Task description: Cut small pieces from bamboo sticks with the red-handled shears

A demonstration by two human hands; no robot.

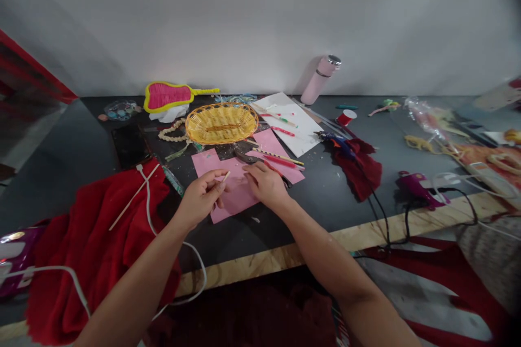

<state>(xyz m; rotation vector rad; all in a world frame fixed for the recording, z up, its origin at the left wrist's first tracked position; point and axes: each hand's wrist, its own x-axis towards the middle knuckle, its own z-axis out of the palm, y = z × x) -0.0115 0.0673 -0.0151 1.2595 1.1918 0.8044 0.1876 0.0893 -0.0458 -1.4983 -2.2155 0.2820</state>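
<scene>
Between the thumb and fingers of my left hand [203, 195] is a short pale stick [226, 176], its tip pointing up and right. My right hand [266, 183] is beside it, fingers curled together low over the pink paper [234, 209]; whatever they may hold is hidden. Just behind the right hand lies a cutting tool with dark jaws [244, 158] and red handles, partly covered by the hand. A striped stick [279, 156] and a red stick [280, 161] rest on the pink paper past it.
A yellow wicker basket [222, 124] stands behind my hands. White paper [303, 143] with small sticks lies right of it. Red cloth [97, 222] with a white cable covers the left front. A pink bottle [319, 80] and a thread spool [346, 117] stand farther back.
</scene>
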